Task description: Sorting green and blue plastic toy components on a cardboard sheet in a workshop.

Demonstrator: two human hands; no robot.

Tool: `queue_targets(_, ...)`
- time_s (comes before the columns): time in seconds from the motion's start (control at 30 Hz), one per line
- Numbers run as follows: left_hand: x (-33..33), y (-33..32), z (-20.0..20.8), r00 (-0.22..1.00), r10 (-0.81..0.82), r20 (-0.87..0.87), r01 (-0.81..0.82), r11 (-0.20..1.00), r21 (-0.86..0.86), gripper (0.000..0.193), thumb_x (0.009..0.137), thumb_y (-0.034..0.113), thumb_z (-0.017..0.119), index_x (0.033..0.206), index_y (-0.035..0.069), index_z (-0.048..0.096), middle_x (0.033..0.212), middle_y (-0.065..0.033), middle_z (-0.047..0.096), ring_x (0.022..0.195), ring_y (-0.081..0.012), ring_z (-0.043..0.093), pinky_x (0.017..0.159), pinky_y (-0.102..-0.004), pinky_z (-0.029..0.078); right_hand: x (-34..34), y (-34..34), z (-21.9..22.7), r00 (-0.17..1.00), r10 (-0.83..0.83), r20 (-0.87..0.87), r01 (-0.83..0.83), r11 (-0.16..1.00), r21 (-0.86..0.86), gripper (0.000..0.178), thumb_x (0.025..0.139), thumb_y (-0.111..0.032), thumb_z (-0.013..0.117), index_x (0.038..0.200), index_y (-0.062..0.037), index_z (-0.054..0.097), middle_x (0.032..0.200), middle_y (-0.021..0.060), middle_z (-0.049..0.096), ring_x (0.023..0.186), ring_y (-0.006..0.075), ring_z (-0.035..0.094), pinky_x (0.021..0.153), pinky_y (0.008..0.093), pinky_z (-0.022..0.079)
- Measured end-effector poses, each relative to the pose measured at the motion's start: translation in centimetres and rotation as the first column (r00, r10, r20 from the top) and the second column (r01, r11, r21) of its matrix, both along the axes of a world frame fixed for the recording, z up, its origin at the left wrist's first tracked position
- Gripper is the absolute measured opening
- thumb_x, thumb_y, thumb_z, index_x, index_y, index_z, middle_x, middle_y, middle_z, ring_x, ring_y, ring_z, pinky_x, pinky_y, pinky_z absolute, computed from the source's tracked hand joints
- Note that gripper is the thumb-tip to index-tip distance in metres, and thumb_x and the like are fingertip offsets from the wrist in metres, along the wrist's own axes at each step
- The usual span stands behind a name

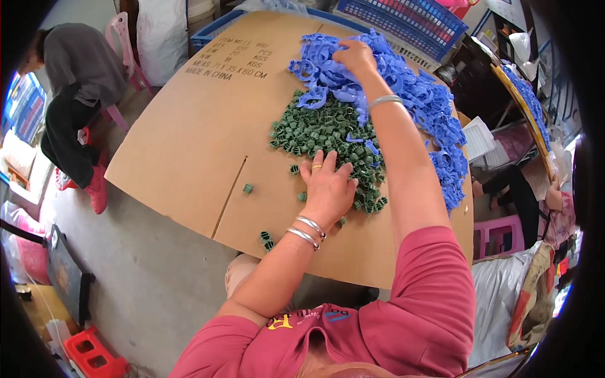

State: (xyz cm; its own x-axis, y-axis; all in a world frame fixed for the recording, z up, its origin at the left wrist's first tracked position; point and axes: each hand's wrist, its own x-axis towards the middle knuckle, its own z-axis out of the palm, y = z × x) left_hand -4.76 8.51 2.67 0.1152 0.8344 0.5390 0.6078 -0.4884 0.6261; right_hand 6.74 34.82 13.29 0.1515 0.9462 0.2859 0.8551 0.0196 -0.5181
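Fingers of the left hand (329, 192) are spread, palm down, at the near edge of the green parts (328, 128), their tips touching some of them, with nothing seen clasped; those of the right hand (357, 58) curl down on the blue parts (403, 85), and whether they have hold of one cannot be told. Across the scene from the left, a person in a grey top (82, 63) bends forward by a pink chair (120, 38), above a grey floor (161, 277), with a red block (94, 354) low down. Next comes the bench (176, 138), faced with cardboard that bears black print and a slit. One loose green part (248, 188) lies just right of the slit, and others lie nearer, beside the left forearm. The green parts are heaped mid-bench, a few blue scraps among them; the blue parts adjoin them, spreading behind and down the right side. A blue crate (403, 25) stands beyond the far edge. At the right are a pink stool (501, 236), another seated person (526, 195) and a pale sack (501, 293).
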Motion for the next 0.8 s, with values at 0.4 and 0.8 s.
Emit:
queue_targets(0.4, 0.7, 0.2, -0.4, 0.987, 0.016, -0.162, -0.024, 0.998, -0.049, 0.026, 0.072, 0.026, 0.06, 0.094, 0.012, 0.06, 0.116, -0.0121, 0.047, 0.114, -0.0335, 0.037, 0.091, -0.0567, 0.023, 12.4, -13.4, 4.5, 0.091, 0.164, -0.982, 0.019, 0.986, 0.167, 0.015, 0.076, -0.024, 0.058, 0.08, -0.0109, 0.053, 0.067, 0.0031, 0.052, 0.049, 0.0199, 0.05, 0.036, 0.0366, 0.037)
queue_targets(0.8, -0.5, 1.5, 0.1, 0.969, 0.071, -0.235, -0.043, 0.991, 0.126, 0.025, 0.074, 0.019, 0.058, 0.092, 0.003, 0.063, 0.108, -0.0221, 0.053, 0.103, -0.0364, 0.047, 0.09, -0.0427, 0.035, 31.1, -34.9, 2.3, -0.252, 0.381, -0.889, 0.413, 0.874, 0.257, 0.017, 0.075, -0.026, 0.054, 0.083, -0.011, 0.053, 0.067, 0.0069, 0.054, 0.053, 0.02, 0.051, 0.038, 0.0316, 0.034)
